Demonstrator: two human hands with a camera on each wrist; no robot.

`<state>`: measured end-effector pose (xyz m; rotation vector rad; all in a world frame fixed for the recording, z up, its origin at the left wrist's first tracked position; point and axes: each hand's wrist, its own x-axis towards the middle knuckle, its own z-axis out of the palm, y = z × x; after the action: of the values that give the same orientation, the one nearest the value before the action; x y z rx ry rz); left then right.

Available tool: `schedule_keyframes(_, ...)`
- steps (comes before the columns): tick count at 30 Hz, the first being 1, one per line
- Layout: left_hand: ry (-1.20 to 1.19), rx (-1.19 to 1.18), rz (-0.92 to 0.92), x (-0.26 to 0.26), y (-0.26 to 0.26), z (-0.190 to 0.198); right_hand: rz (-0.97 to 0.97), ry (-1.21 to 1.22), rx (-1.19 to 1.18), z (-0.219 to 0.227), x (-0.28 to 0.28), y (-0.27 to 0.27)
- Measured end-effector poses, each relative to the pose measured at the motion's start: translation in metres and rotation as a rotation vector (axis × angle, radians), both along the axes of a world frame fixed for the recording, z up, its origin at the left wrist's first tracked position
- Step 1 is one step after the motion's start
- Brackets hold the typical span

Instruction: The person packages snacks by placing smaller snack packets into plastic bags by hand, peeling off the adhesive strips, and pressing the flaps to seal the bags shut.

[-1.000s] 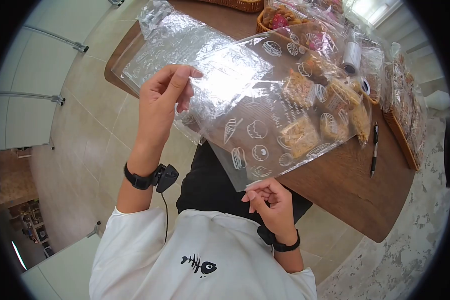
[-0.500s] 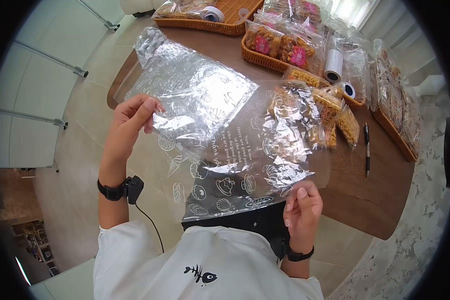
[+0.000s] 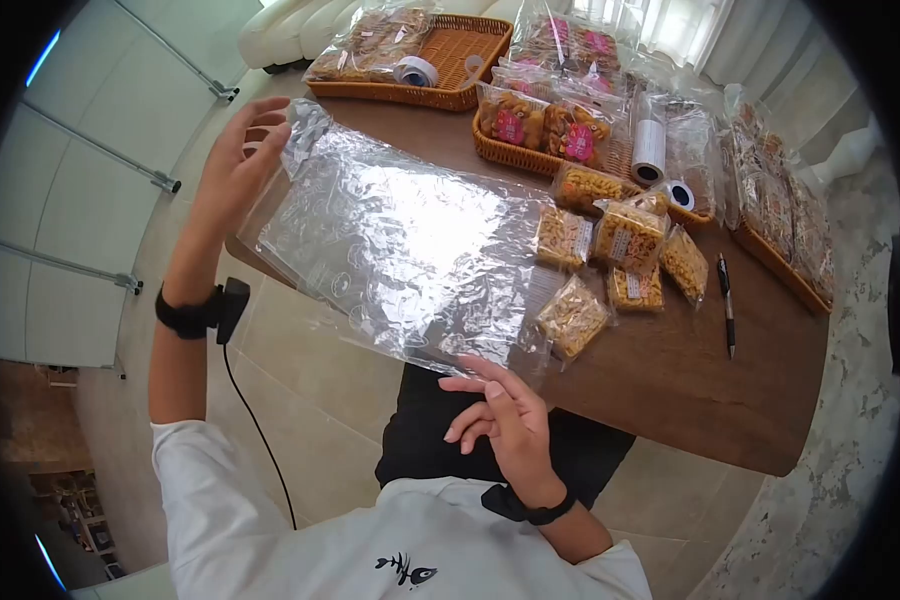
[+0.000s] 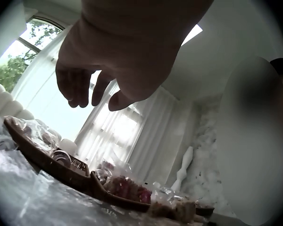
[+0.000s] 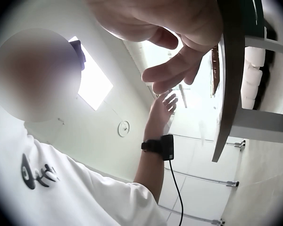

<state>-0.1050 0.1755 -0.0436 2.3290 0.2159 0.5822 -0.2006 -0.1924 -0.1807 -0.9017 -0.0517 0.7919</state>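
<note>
A clear plastic bag (image 3: 420, 235) lies flat and shiny over the table's left part, its near edge reaching past the table edge. At its far left corner, by a crumpled clump of plastic (image 3: 308, 128), my left hand (image 3: 238, 165) is raised with loosely bent fingers and holds nothing; the left wrist view shows it above the plastic. My right hand (image 3: 510, 430) is at the bag's near edge, its fingers extended and overlapping that edge in the head view. Several small packs of yellow crunchy snack (image 3: 574, 318) are beside the bag's right end.
A wicker tray (image 3: 470, 95) with packs and a tape roll (image 3: 415, 72) stands at the back. Beside it, a basket (image 3: 515, 155) holds pink-labelled snack packs. A white label roll (image 3: 649, 150), a pen (image 3: 726, 305) and another loaded tray (image 3: 785, 265) are on the right.
The printed clear bag, earlier stretched between both hands, has come down onto the plastic on the table. Both hands have let go; the left moved up and away, the right moved left.
</note>
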Motion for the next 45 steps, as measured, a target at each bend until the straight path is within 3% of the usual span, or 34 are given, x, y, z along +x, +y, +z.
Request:
schedule_keyframes(3, 0.08, 0.157, -0.315, -0.041, -0.088, 0.001, 0.092, 0.086, 0.084, 0.0, -0.002, 0.022)
schedule_keyframes(5, 0.026, 0.191, -0.461, -0.059, -0.137, -0.034, 0.148, 0.134, 0.103, -0.005, -0.003, 0.028)
schedule_keyframes(7, 0.011, 0.275, -0.461, -0.065, -0.17, -0.066, 0.221, 0.122, 0.073, -0.018, -0.011, 0.027)
schedule_keyframes(9, -0.019, 0.278, -0.414, -0.064, -0.193, -0.089, 0.16, 0.158, 0.027, -0.024, -0.021, 0.018)
schedule_keyframes(12, 0.051, 0.328, -0.31, -0.057, -0.227, -0.094, 0.304, -0.045, -0.159, -0.036, -0.026, 0.0)
schedule_keyframes(16, 0.125, 0.364, -0.262, -0.055, -0.234, -0.098, 0.317, -0.168, -0.271, -0.03, -0.022, -0.022)
schedule_keyframes(18, 0.135, 0.406, -0.315, -0.057, -0.233, -0.101, 0.256, -0.559, -0.498, -0.017, -0.021, -0.035)
schedule_keyframes(19, 0.143, 0.403, -0.321, -0.058, -0.234, -0.101, 0.254, -0.549, -0.499, -0.012, -0.021, -0.04)
schedule_keyframes(21, 0.189, 0.419, -0.315, -0.06, -0.236, -0.101, 0.249, -0.858, -0.753, -0.001, -0.021, -0.05)
schedule_keyframes(25, 0.159, 0.444, -0.224, -0.062, -0.234, -0.106, 0.285, -0.821, -0.879, 0.035, 0.0, -0.07)
schedule_keyframes(27, 0.094, 0.395, -0.179, -0.067, -0.23, -0.103, 0.069, -0.764, -0.976, 0.051, 0.013, -0.074)
schedule_keyframes(28, 0.092, 0.396, -0.18, -0.07, -0.228, -0.102, 0.066, -0.764, -0.977, 0.048, 0.02, -0.071)
schedule_keyframes(30, 0.023, 0.329, -0.143, -0.074, -0.223, -0.1, -0.333, -1.126, -1.082, 0.037, 0.039, -0.064)
schedule_keyframes(33, -0.073, 0.251, -0.177, -0.077, -0.213, -0.103, -0.327, -1.311, -1.185, 0.027, 0.057, -0.055)
schedule_keyframes(37, -0.198, 0.133, -0.195, -0.08, -0.207, -0.109, -0.244, -1.259, -1.334, 0.017, 0.059, -0.046)
schedule_keyframes(39, -0.243, -0.042, -0.157, -0.083, -0.207, -0.113, -0.267, -1.263, -1.328, 0.014, 0.059, -0.045)
schedule_keyframes(45, -0.277, 0.083, -0.179, -0.086, -0.204, -0.101, -0.368, -1.14, -1.195, 0.01, 0.057, -0.048)
